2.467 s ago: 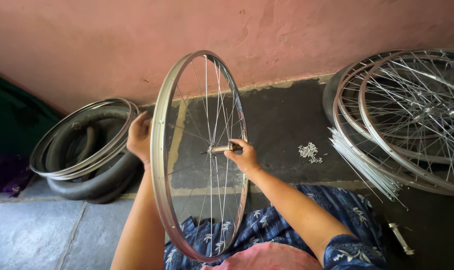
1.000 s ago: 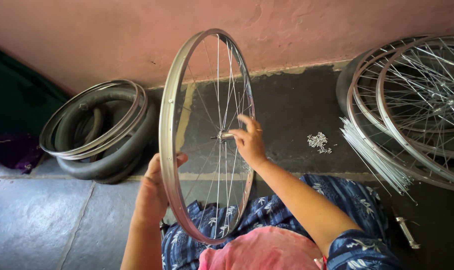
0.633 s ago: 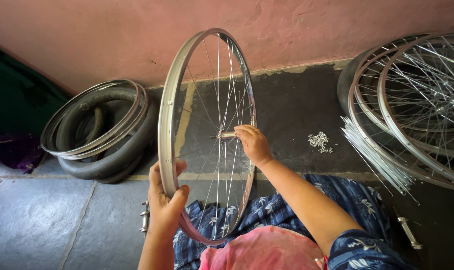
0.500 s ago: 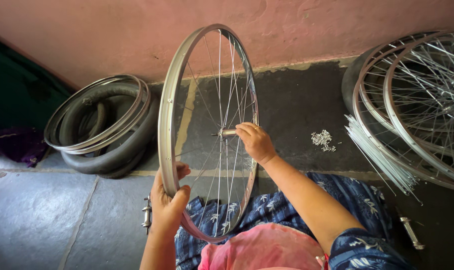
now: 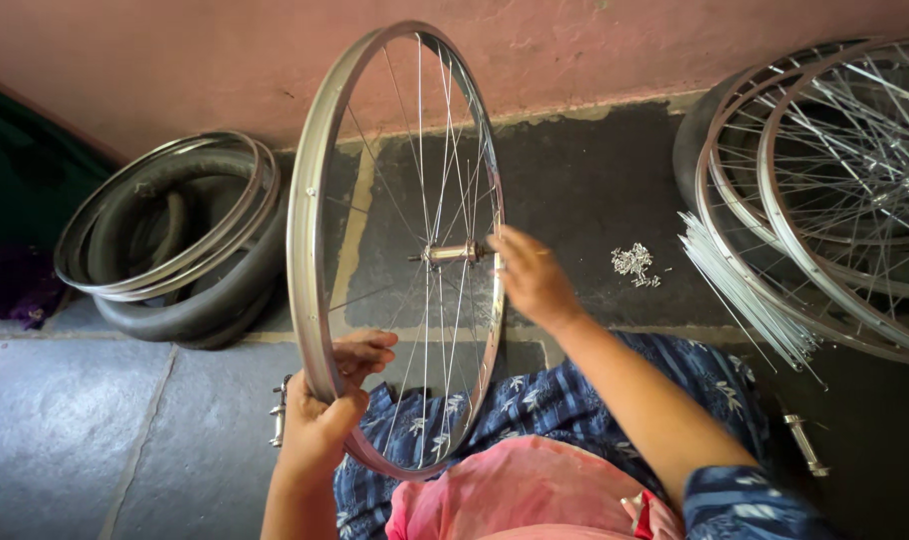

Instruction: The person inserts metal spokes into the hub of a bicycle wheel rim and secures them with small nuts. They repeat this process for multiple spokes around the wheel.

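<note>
The left hand [image 5: 327, 415] wraps closed around the lower rim of the upright spoked wheel [image 5: 305, 215], while the right hand [image 5: 535, 280] pinches its hub [image 5: 453, 253].

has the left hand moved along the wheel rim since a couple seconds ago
Yes. The left hand has slid down the rim, from about level with the hub to the wheel's lower part, near the lap.

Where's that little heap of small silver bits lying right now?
In the head view, the small silver bits lie on the dark floor, right of the right hand, just left of the loose spokes beside the stacked wheels.
</note>
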